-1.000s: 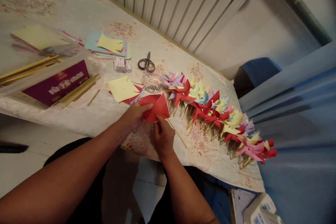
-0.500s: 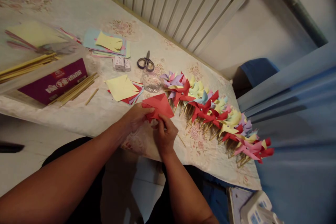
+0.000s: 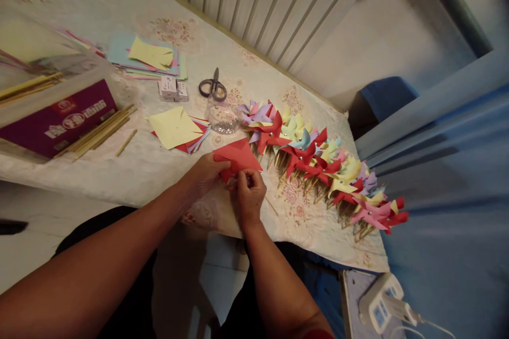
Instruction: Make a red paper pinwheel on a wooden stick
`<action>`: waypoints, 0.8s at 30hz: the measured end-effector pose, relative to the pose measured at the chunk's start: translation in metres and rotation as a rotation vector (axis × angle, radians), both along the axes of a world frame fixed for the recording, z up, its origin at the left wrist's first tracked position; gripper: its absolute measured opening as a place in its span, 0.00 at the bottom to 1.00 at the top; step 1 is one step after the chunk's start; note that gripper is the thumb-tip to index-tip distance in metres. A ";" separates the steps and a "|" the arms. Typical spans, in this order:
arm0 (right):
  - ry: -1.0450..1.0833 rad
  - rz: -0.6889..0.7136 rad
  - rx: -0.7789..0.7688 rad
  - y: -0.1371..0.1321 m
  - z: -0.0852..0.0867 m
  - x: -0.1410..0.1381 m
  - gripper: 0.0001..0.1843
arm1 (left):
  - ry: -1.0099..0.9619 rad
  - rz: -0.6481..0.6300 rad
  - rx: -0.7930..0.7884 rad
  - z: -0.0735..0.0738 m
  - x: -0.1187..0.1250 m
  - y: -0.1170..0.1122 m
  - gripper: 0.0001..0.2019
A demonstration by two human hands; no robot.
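My left hand (image 3: 203, 175) grips a red paper square (image 3: 237, 155) at its near left side, fingers closed on it. My right hand (image 3: 248, 196) pinches the paper's near edge from below, fingers curled. A thin wooden stick (image 3: 271, 205) lies on the table just right of my right hand. Right beyond the paper runs a long row of finished paper pinwheels (image 3: 318, 161) in red, yellow, pink and purple.
A stack of cut yellow and red paper squares (image 3: 175, 128) lies left of my hands. Farther back are scissors (image 3: 212, 88), a clear dish of pins (image 3: 222, 119), small boxes (image 3: 174, 88), wooden sticks (image 3: 95, 133), a purple box (image 3: 55, 118). A power strip (image 3: 384, 306) sits at lower right.
The red paper has been turned and folded slightly in my hands. My right hand moved up to pinch its near edge. The view shifted down and left.
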State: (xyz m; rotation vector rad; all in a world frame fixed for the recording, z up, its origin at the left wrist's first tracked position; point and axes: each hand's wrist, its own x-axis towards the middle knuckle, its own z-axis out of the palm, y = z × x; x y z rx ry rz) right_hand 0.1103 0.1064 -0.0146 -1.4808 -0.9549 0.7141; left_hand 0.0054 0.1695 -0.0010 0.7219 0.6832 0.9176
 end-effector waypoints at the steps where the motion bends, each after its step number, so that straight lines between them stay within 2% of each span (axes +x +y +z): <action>1: 0.017 -0.005 0.001 0.000 0.000 0.000 0.07 | -0.003 0.007 -0.003 0.000 0.000 0.000 0.03; 11: 0.179 -0.036 -0.014 0.005 -0.013 0.000 0.07 | 0.001 -0.109 0.038 0.000 0.003 -0.002 0.07; 24: 0.145 -0.056 -0.053 0.007 -0.016 0.000 0.05 | 0.025 -0.031 0.033 -0.008 0.007 -0.003 0.08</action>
